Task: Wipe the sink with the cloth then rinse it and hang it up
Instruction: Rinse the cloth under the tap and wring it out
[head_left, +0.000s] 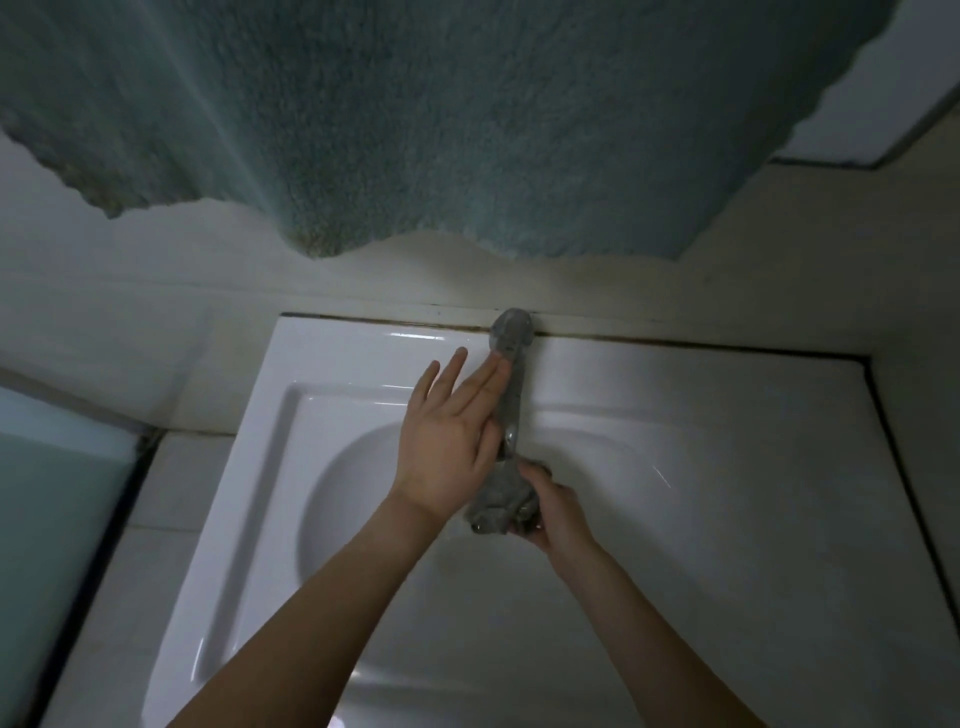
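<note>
Forearms come up from the bottom of the frame and meet over the sink (244, 467), dead centre. Right hand (553, 514) is closed tight around the cloth (501, 501), a grey bunched wad held over the bowl just under the end of the tap (511, 374). Left hand (452, 441) is flat and open, fingers (441, 379) spread and gripping nothing, its edge laid against the tap's left side. Whether water is running I can't tell; no stream shows.

This looks like the rinse. To do it well, that left hand should work the tap for a steady flow. The cloth should stay low in the bowl so splash stays inside, and it needs opening and squeezing in turn so water gets through the folds, then a firm wring before hanging.

Further back, where the white rim meets the wall, a dark seam runs along the join. Above that, a teal towel (467, 130) hangs across the top of the frame.

No brand, label or writing can be read anywhere.
</note>
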